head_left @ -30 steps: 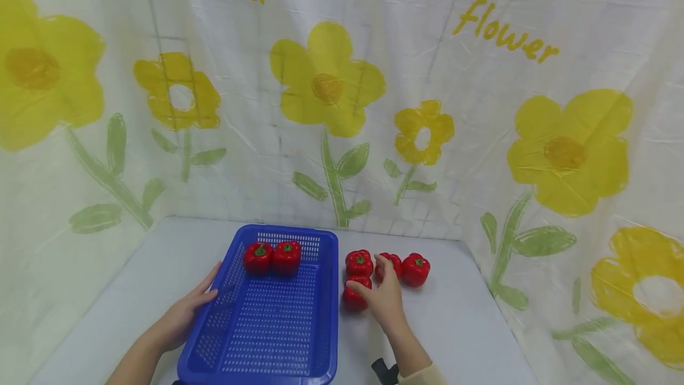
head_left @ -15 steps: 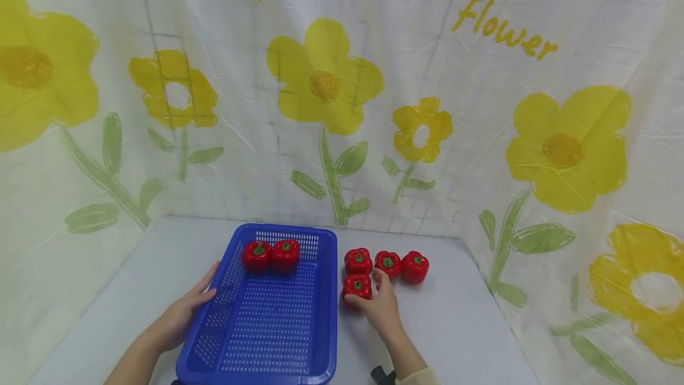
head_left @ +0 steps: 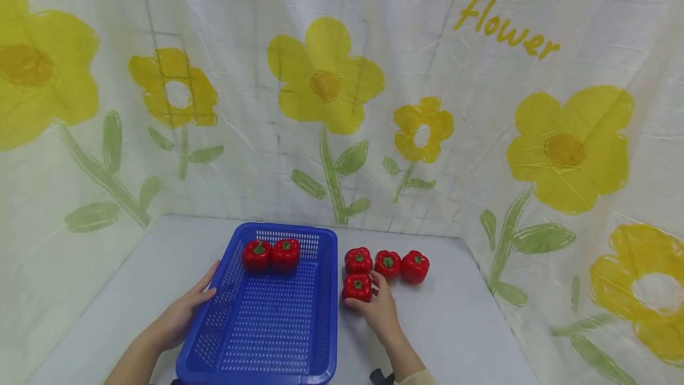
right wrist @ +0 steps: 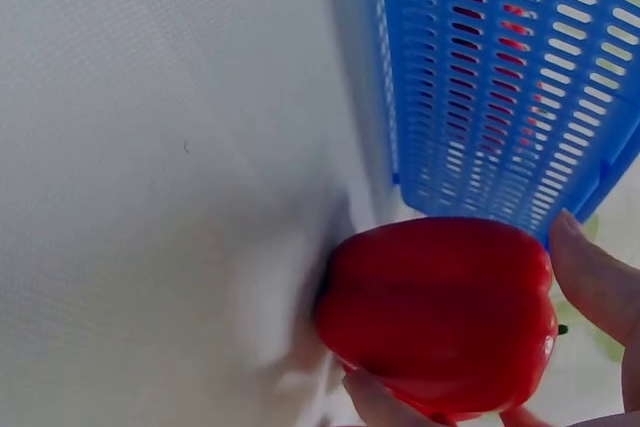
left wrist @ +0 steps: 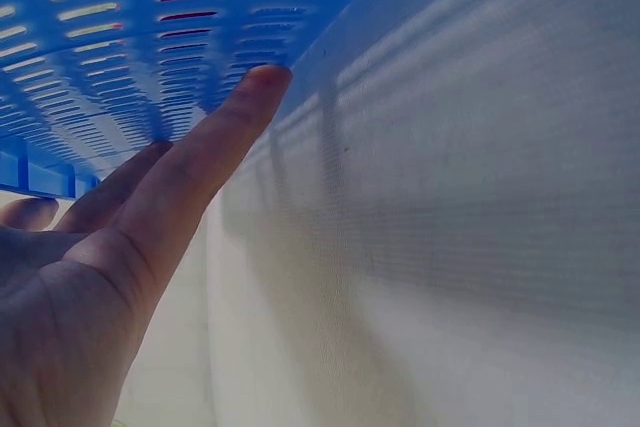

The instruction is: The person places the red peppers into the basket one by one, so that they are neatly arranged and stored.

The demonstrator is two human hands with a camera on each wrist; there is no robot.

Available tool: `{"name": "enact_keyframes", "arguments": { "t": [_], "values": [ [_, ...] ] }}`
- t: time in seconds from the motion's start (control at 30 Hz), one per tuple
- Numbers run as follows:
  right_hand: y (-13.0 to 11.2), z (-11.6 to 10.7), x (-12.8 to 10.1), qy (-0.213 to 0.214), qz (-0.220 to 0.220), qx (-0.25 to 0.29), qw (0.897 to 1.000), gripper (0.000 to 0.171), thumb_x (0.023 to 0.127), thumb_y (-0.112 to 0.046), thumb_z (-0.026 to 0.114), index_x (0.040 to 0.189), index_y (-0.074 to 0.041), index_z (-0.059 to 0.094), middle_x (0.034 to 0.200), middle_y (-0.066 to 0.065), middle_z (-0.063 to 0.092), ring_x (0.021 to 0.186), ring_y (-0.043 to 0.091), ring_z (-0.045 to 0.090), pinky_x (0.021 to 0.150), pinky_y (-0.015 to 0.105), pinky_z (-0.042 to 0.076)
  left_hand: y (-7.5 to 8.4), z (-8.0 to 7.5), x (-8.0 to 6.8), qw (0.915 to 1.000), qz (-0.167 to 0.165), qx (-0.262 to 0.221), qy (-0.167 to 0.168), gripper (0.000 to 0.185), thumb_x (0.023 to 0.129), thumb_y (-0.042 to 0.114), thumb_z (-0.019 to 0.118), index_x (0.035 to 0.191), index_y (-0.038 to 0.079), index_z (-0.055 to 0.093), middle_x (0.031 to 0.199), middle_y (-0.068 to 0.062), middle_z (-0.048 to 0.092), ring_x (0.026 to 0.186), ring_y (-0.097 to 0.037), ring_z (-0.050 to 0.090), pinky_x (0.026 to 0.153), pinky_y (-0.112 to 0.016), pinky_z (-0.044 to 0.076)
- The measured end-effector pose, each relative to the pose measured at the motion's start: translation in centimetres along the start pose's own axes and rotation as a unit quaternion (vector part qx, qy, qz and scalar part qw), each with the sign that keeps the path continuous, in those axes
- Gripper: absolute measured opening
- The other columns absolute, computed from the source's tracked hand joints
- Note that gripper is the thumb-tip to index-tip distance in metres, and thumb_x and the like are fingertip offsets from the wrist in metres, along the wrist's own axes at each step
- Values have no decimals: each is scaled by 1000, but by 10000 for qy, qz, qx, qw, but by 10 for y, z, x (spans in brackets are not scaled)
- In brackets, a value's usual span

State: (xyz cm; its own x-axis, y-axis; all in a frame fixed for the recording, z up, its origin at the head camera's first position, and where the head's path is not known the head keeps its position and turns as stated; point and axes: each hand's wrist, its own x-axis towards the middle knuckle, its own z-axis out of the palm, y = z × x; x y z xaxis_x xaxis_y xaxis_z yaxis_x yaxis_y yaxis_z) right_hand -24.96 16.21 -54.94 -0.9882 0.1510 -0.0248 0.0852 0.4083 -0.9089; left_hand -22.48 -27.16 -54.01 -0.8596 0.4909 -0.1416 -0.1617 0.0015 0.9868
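**Red pepper in the fingers, blue basket waiting alongside**

Red and glossy, the nearest smooth-skinned bell pepper is now sitting between the thumb and fingertips of the right hand. A second ago that hand was reaching farther back, over the middle pepper of the row; it has been drawing toward the person and is now closing around this front one. In the right wrist view the fingers are curling round the pepper's shiny flank, so the grip is on. The pepper is resting on the pale grey table, just beside the right wall of the blue perforated plastic basket, so the lift looks about to begin rather than under way.

The left hand is staying where it was, fingers straight and relaxed, pressing flat against the basket's left wall and steadying it.

Two more lobed red peppers, green-stemmed, are lying side by side at the basket's far end. Three others are lined up on the table behind the gripped one. All around, a crinkled white sheet printed with yellow flowers is hanging.
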Motion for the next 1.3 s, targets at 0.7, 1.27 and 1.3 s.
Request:
{"name": "enact_keyframes", "arguments": {
  "t": [0.7, 1.27, 1.3],
  "values": [
    [1, -6, -6, 70, -191, 35, 9998, 77, 80, -18, 87, 145, -10, 46, 145, 16, 52, 131, 42, 53, 99, 52, 54, -1, -1, -1, 10000, 13, -12, -82, 62, 112, 35, 23, 157, 42, -19, 164, -23, -25, 145, -42, 34, 106, -51, 48],
    [-25, -25, -12, 176, -593, -212, 9979, 84, 82, -31, 84, 153, -14, 42, 148, 17, 51, 132, 40, 51, 91, 51, 58, -1, -2, 0, 9999, 69, -16, -133, 63, 112, 35, 23, 157, 41, -20, 164, -22, -26, 148, -53, 23, 107, -54, 47],
    [-28, -25, -12, 192, -603, -213, 9978, 84, 82, -31, 85, 153, -14, 43, 149, 17, 51, 133, 40, 51, 92, 51, 58, -1, -2, 0, 9999, 75, -15, -142, 63, 112, 35, 23, 157, 41, -20, 164, -22, -26, 148, -53, 23, 107, -54, 47]
  ]
}}
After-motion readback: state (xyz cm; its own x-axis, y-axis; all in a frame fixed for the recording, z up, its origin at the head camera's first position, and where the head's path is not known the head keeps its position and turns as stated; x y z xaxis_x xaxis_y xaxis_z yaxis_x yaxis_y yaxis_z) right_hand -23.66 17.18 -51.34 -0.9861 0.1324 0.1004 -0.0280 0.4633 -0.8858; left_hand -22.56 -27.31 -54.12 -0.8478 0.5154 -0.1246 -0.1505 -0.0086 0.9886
